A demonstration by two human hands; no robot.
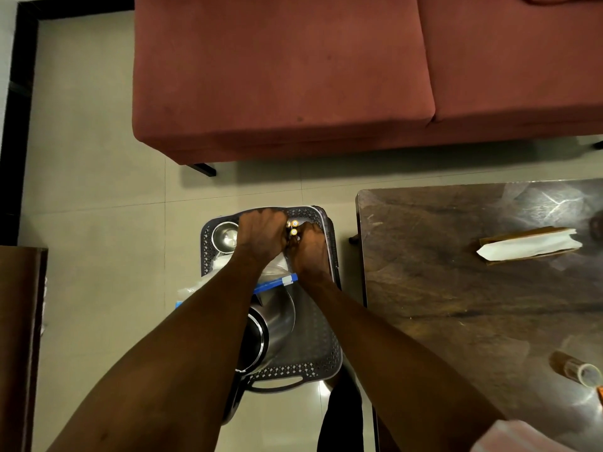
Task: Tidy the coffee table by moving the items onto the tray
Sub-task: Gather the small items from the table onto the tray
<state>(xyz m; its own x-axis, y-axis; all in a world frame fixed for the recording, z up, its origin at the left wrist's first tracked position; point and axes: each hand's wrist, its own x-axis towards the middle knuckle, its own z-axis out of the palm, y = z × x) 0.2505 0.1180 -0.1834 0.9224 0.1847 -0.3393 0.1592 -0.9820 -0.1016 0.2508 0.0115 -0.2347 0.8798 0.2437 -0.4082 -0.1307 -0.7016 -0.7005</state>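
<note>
Three batteries (292,227) stand between both hands over the far end of the grey tray (321,347), which sits on the tiled floor (98,190) left of the dark wooden worktop (456,305). Left hand (261,238) and right hand (310,252), fingers curled, pinch them together.

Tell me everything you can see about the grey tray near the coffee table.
The tray is a dark grey, plastic-looking basket with perforated walls and a loop handle at its near end. It sits low beside the coffee table. Inside are a small steel bowl, a larger steel vessel and a clear bag with a blue strip. Both hands reach into its far end.
</note>
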